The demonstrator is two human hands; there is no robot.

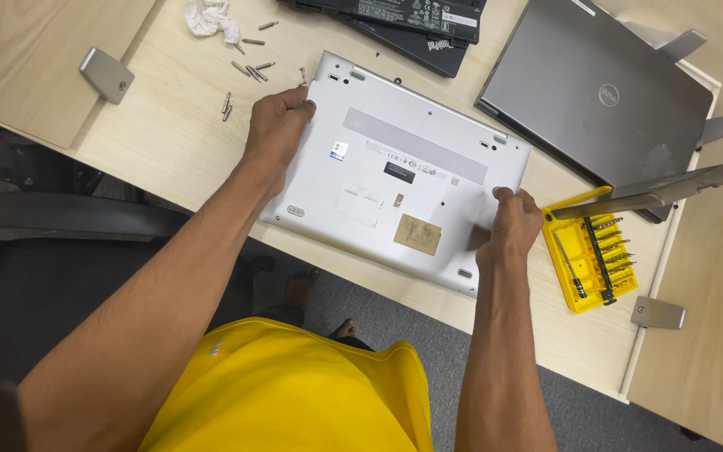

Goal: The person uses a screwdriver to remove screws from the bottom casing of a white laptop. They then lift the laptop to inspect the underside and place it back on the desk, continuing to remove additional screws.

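Observation:
A silver laptop (403, 167) lies upside down on the light wooden desk (169, 142), its bottom cover facing up with stickers and rubber feet. My left hand (276, 125) grips its left edge near the far left corner. My right hand (510, 222) holds the right edge near the front right corner. Both hands are closed on the laptop's sides.
Loose screwdriver bits and screws (248, 69) lie beyond the left hand, next to a crumpled white tissue (209, 17). A yellow case of screwdriver bits (592, 251) sits right of the laptop. A grey closed laptop (596, 92) and black battery packs (412, 21) lie further back.

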